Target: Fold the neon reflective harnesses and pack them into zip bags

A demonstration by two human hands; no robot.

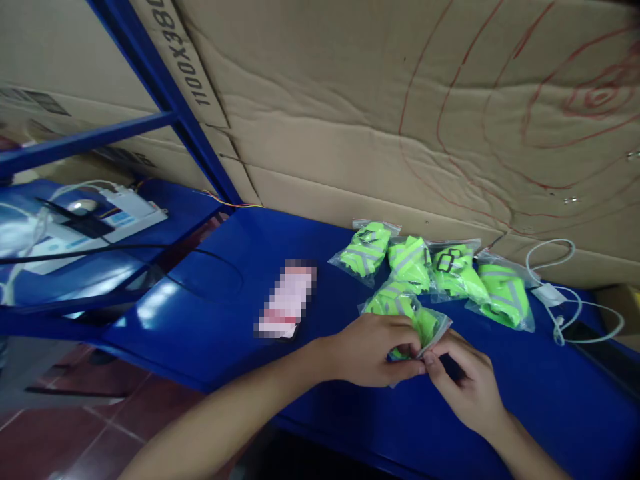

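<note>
Over blue table (240, 253), in front of bagged neon bundles (503, 293): L hand (370, 350) & R hand (470, 383) pinch rim of clear bag (442, 328) w/ neon-green fabric (425, 324). Prob. light, soft, film slippery; best grip = rim, nr corners.

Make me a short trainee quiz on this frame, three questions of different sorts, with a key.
1. What do the left hand and right hand both pinch?
A) a black cable
B) the edge of a clear bag
C) a power strip

2. True or false: the white cable lies to the right of the back row of bags.

3. Fill in the number: the back row, nearest the cardboard, has ___ bags with bright green contents.

Key: 1 B; 2 true; 3 four
</note>
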